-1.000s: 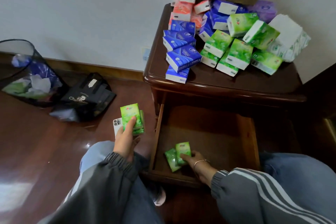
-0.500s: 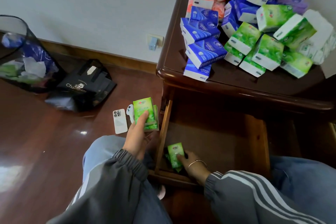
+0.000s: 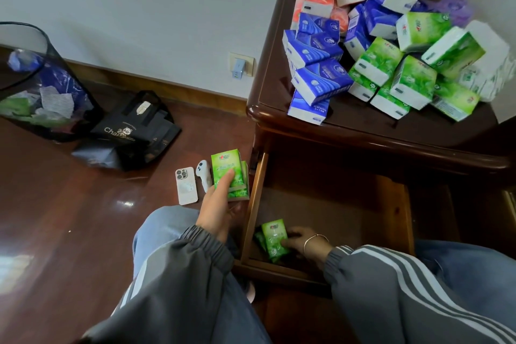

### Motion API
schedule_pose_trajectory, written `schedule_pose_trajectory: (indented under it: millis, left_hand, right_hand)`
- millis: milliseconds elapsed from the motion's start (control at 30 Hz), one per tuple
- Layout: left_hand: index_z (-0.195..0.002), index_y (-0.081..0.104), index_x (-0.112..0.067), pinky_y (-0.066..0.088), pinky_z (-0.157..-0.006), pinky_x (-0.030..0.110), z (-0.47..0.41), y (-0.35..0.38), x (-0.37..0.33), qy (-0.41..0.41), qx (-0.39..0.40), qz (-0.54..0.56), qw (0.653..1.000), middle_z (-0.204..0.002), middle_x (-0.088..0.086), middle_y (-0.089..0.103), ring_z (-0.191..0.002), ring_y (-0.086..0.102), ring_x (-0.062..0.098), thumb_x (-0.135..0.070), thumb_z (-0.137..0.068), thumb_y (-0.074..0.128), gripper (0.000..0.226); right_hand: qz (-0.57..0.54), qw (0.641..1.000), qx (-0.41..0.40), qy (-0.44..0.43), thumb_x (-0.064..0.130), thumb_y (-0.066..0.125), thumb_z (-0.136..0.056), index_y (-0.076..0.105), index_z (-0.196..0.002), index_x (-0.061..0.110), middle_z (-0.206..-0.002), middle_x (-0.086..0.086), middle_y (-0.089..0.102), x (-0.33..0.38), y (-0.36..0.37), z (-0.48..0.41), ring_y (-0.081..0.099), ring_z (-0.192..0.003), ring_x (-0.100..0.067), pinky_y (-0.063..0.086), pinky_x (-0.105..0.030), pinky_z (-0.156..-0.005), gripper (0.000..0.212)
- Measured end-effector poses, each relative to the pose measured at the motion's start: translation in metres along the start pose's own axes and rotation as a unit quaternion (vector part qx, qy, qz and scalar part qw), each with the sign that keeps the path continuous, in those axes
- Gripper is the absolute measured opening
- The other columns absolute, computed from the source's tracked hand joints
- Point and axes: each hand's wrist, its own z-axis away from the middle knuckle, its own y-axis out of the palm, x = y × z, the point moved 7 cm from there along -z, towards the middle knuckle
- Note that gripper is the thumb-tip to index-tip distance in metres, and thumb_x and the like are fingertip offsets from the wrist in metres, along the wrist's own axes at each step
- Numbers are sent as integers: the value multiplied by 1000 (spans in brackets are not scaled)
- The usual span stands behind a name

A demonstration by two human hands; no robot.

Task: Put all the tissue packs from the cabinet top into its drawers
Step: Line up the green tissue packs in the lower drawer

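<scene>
Our right hand (image 3: pixel 300 241) pinches a small green pack (image 3: pixel 275 237) upright in the drawer (image 3: pixel 391 220) corner; it may topple on release. Left hand (image 3: pixel 216 204) clamps two more packs (image 3: pixel 227 174); the lower could slip. Above both grips, the cabinet-top pile (image 3: pixel 385 53) looks ready to slide.

Blue, green and orange tissue packs (image 3: pixel 391 45) lie heaped on the dark cabinet top (image 3: pixel 363 126) at 1 o'clock. Below it the open drawer (image 3: pixel 396 212) holds small green packs (image 3: pixel 275 240) at its near-left corner, perhaps two. Another green stack (image 3: pixel 229 174) sits upright at 10 o'clock of the drawer.
</scene>
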Motion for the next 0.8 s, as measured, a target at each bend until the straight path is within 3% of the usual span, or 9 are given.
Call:
schedule_pose_trajectory:
  millis: [67,200,267,400,500,633,733,800]
  left_hand:
    - [-100,64,-21,50,-46,17,0,0,0,-4,-4,-1,1000,-71,-6,74,-59,69,5,-39,-86,64,22]
    - [-101,63,-22,49,-49,19,0,1,1,-8,-7,-10,1000,-71,-7,74,-60,69,5,-40,-85,64,24]
    - [-100,63,-22,50,-50,19,0,1,1,-7,-8,-12,1000,-71,-8,74,-60,69,5,-40,-85,64,23]
    - [-102,64,-22,50,-50,19,0,-1,2,-4,-10,-14,1000,-75,-7,75,-63,70,6,-41,-85,65,26]
    - [-101,65,-22,51,-52,20,-1,-1,2,-4,-8,-15,1000,-74,-6,75,-62,70,5,-41,-84,65,25]
    - [-99,64,-22,50,-48,18,-1,2,2,-6,-2,-15,1000,-72,-6,74,-59,69,5,-40,-85,65,24]
    - [-100,64,-22,50,-48,18,0,2,2,-7,1,-16,1000,-72,-6,74,-59,69,6,-40,-85,64,23]
    - [-98,64,-22,51,-49,19,0,3,2,-7,5,-16,1000,-71,-7,74,-59,69,5,-40,-86,63,21]
  right_hand:
    - [43,999,-9,-17,15,61,-88,55,-127,11,-121,-12,63,0,2,-1,59,-98,-20,45,-17,-62,40]
    - [90,995,-19,-35,22,63,-86,58,-111,16,-102,-7,62,4,3,0,62,-101,-28,53,-37,-79,26]
    - [80,996,-2,-29,19,64,-85,54,-97,18,-94,-2,58,4,1,-2,62,-91,-23,54,-34,-67,16]
    - [58,998,25,3,14,64,-86,48,-81,24,-79,5,52,-3,-9,1,53,-68,-7,48,-19,-46,19]
    - [96,995,37,5,14,61,-88,51,-98,18,-86,1,55,-10,-15,3,54,-72,-11,47,-21,-49,15]
    - [111,993,35,-34,11,57,-91,52,-127,7,-102,-8,58,-7,-12,2,55,-78,-9,43,-8,-47,37]
    - [106,991,30,-74,12,57,-90,53,-129,8,-119,-13,63,6,-3,2,60,-97,-16,48,-8,-67,39]
    - [149,984,12,-94,17,58,-89,57,-126,11,-123,-11,63,15,4,1,60,-109,-23,48,-26,-90,37]
